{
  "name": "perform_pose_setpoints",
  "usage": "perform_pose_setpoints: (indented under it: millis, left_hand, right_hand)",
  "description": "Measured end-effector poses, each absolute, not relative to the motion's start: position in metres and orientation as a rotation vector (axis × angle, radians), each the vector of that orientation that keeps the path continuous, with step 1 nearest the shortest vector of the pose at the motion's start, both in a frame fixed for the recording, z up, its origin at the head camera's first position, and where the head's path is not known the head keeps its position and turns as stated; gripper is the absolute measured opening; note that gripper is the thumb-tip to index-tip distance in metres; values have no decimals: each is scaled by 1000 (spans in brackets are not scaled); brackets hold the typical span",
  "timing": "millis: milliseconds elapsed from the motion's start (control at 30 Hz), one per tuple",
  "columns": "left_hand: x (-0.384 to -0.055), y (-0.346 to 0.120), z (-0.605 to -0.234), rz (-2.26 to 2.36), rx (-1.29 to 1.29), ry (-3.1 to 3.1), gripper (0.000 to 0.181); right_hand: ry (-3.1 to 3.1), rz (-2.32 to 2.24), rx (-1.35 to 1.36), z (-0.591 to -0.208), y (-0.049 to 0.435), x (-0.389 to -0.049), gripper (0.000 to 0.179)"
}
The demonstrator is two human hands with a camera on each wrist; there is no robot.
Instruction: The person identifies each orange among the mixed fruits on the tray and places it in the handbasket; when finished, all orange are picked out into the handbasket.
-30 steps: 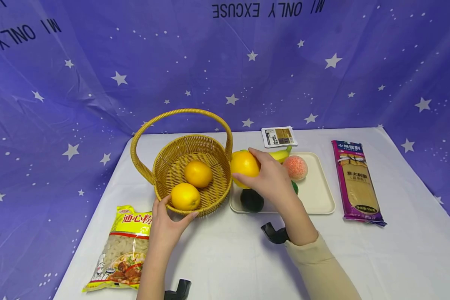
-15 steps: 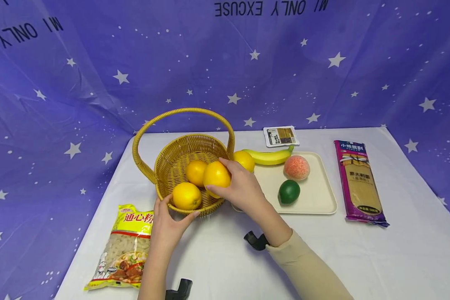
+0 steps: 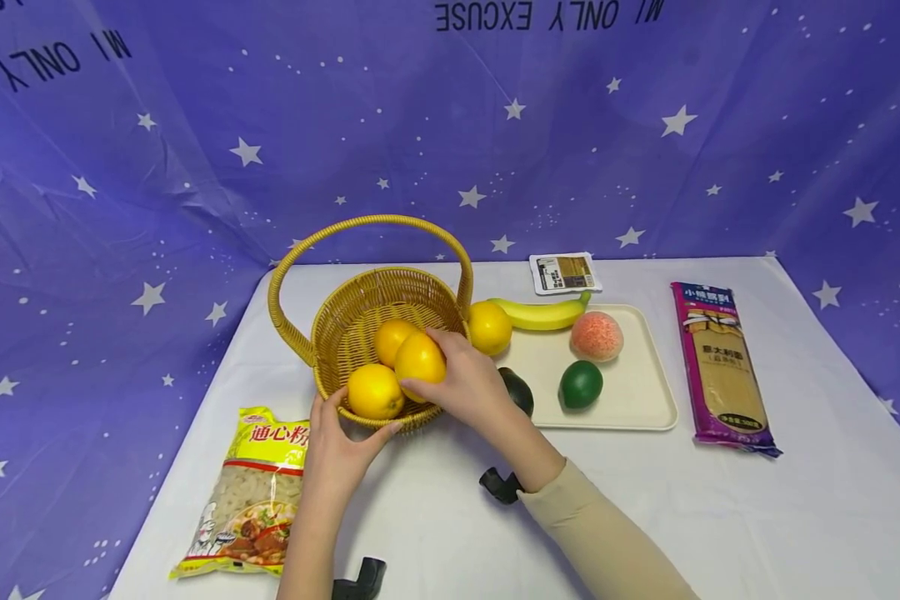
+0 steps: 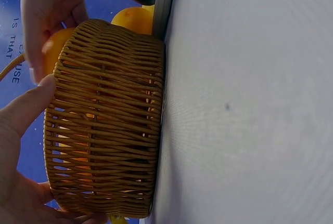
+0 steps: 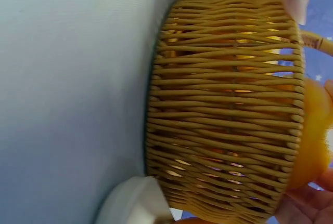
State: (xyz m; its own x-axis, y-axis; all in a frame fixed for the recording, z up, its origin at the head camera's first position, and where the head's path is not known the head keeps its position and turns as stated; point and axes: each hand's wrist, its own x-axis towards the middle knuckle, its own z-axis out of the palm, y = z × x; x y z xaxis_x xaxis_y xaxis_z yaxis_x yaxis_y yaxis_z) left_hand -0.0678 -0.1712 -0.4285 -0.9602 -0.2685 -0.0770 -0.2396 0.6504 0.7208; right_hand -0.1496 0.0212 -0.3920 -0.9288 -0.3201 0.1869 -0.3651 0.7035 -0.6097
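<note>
A wicker basket (image 3: 345,308) with a tall hoop handle stands left of centre on the table. My left hand (image 3: 337,454) holds its front-left rim, thumb along the front edge. Just inside the basket's right side, my right hand (image 3: 472,383) grips an orange (image 3: 422,360) between thumb and fingers. Two more oranges lie in the basket: a front orange (image 3: 375,392) and a rear orange (image 3: 394,337), partly covered by the held one. In the right wrist view the held orange (image 5: 312,135) shows above the woven rim.
Right of the basket, a cream tray (image 3: 630,400) bears another orange (image 3: 490,327), a banana (image 3: 543,316), a peach (image 3: 597,337), a green fruit (image 3: 581,385) and a dark avocado (image 3: 519,393). A pasta bag (image 3: 258,500), a spaghetti pack (image 3: 723,367) and a small packet (image 3: 566,273) lie around.
My right hand has carried the orange left from the tray's edge over the basket rim, then lower into the basket. The left hand keeps its hold on the rim.
</note>
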Motion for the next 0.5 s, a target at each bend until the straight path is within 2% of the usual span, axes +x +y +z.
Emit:
perform_pose_setpoints:
  millis: [500]
  left_hand:
    - [-68, -170, -429, -1237, 436, -2817, 109]
  right_hand:
    - [-2858, 853, 655, -399, 17, -149, 80]
